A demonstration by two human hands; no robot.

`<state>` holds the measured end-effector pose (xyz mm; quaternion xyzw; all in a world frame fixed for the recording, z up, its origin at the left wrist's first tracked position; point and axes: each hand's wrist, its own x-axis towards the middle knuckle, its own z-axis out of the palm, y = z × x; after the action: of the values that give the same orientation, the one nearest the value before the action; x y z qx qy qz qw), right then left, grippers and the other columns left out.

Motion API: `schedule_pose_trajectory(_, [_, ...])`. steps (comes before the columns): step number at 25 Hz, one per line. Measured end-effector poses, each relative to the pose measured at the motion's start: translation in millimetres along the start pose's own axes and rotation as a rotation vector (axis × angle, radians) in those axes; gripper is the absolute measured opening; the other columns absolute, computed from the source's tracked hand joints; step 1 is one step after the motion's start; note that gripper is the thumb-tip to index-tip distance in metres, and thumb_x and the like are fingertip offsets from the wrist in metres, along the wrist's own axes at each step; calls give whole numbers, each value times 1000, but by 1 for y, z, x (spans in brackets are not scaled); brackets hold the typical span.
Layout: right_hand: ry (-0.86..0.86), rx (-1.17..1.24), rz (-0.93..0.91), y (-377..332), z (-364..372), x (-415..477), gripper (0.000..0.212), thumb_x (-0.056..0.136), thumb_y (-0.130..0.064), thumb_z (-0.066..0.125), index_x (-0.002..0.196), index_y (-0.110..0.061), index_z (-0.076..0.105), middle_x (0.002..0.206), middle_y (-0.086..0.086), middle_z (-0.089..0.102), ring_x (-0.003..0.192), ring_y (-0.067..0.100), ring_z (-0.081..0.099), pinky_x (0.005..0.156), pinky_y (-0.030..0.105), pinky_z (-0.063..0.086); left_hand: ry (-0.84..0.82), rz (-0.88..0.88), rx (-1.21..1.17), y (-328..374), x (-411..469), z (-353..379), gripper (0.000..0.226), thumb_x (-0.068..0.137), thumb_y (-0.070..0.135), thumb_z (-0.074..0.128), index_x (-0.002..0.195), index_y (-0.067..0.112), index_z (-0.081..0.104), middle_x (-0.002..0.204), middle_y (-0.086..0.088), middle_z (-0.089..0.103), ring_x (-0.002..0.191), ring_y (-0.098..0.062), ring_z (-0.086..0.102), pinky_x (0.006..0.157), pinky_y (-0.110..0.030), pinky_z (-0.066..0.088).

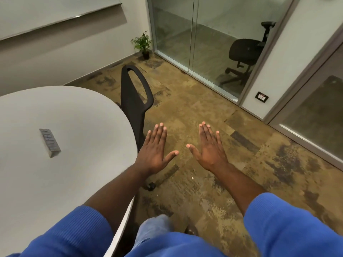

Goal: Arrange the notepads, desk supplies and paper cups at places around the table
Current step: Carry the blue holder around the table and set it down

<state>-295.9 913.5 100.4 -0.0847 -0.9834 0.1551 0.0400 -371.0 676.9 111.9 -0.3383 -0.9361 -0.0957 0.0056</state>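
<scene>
Here, left hand (155, 151) and right hand (210, 147) are spread flat, holding nothing, beside the table (78, 112).

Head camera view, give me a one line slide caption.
Both empty hands, left hand and right hand, spread open beside the round table.

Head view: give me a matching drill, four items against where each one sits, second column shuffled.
Items:
1. potted plant
2. grey box
3. black chair
4. left hand

Places:
A. on the table
B. on the floor in the far corner, by the glass wall
C. held open over the floor, holding nothing
D. pushed up to the table's edge

Pairs: 1-B, 2-A, 3-D, 4-C
</scene>
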Motion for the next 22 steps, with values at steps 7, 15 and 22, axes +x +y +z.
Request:
schedule_pose_trajectory(7, [3,-15,-62,60,-12,114,95,93,-82,14,161,-19,-9,169,-1,-13,155,12,-14,126,45,-7,-1,-26,-1,16,119,23,98,98,78,15,162,9,-11,170,-8,-21,155,-17,-26,128,-42,-11])
schedule_pose_trajectory(15, [-6,-58,-120,143,-39,295,97,92,-82,17,161,-19,-9,169,-1,-14,155,12,-15,126,47,-6,8,-61,-9,6,318,42,100,97,79,14,161,8,-13,169,-10,-22,155,-19,-27,129,-46,-7])
schedule_pose_trajectory(22, [-36,-18,-229,186,-48,452,95,93,-79,19,160,-19,-9,169,-1,-13,155,11,-15,126,47,-6,47,-188,-21,-18,454,38,97,100,76,20,161,9,-13,169,-8,-22,156,-19,-25,128,-42,-11])
